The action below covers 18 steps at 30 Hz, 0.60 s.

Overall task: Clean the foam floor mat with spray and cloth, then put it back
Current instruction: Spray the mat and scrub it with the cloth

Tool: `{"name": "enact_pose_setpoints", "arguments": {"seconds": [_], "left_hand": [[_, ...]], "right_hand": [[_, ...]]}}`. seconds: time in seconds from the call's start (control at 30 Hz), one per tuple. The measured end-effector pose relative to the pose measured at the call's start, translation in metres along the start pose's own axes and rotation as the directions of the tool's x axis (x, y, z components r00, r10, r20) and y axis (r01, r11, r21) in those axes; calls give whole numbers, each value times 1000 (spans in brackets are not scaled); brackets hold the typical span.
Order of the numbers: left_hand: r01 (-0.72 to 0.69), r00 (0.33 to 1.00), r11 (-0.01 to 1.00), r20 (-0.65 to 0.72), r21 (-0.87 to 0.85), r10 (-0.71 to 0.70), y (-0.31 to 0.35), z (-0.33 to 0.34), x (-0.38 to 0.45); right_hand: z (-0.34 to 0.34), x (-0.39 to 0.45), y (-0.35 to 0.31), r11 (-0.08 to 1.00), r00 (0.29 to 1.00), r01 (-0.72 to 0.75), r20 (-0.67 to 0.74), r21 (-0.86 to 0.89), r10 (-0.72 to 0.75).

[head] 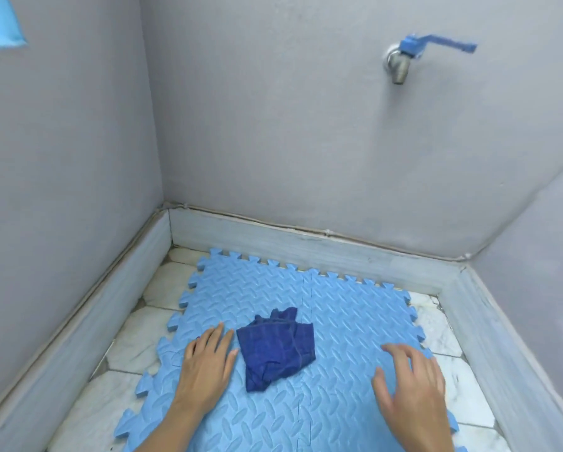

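Note:
A light blue foam mat made of interlocking tiles lies flat on the marble floor in a corner. A crumpled dark blue cloth rests on the middle of the mat. My left hand lies flat on the mat just left of the cloth, fingers straight. My right hand rests on the mat to the right of the cloth, fingers spread and slightly bent, holding nothing. No spray bottle is in view.
Grey walls with a pale skirting close in the corner on three sides. A metal tap with a blue handle sticks out of the far wall. White marble floor shows left and right of the mat.

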<state>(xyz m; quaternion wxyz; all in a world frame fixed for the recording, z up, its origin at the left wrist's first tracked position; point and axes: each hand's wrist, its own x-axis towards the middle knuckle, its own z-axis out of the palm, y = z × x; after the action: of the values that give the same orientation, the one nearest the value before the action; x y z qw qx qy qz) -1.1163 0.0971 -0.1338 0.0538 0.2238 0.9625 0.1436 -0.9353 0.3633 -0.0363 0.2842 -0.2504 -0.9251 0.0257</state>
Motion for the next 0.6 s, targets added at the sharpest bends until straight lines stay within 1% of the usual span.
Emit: {"name": "enact_pose_setpoints", "arguments": {"seconds": [0.03, 0.1, 0.17, 0.23, 0.33, 0.4, 0.43, 0.5, 0.57, 0.6], "left_hand": [[-6, 1000, 1000, -7, -10, 5, 1, 1, 1], [-39, 999, 999, -30, -35, 38, 2, 4, 2], [-73, 997, 996, -24, -48, 72, -1, 14, 6], [-117, 989, 993, -88, 9, 117, -6, 16, 22], [-195, 969, 976, -134, 100, 207, -4, -18, 59], [-202, 960, 973, -172, 112, 219, 16, -73, 83], [-223, 943, 965, -222, 137, 249, 30, -102, 95], [-264, 900, 949, -309, 174, 307, 64, -159, 121], [-288, 864, 937, -367, 200, 344, 96, -215, 144], [-292, 843, 932, -403, 214, 357, 110, -241, 153]], "right_hand": [[-7, 34, -10, 997, 998, 66, -20, 35, -65], [-23, 103, -32, 987, 986, 150, -83, 58, -145], [-42, 172, -56, 979, 967, 189, -188, 75, -172], [-67, 234, -82, 969, 933, 226, -307, 96, -187], [-108, 308, -113, 964, 874, 260, -436, 51, -213], [-133, 346, -131, 966, 862, 258, -454, 10, -226], [-142, 362, -138, 968, 872, 250, -429, -25, -236], [-155, 390, -140, 970, 928, 193, -296, -145, -228], [-165, 410, -134, 963, 989, 100, -83, -249, -124], [-168, 415, -131, 961, 998, 62, 22, -268, -59]]}}
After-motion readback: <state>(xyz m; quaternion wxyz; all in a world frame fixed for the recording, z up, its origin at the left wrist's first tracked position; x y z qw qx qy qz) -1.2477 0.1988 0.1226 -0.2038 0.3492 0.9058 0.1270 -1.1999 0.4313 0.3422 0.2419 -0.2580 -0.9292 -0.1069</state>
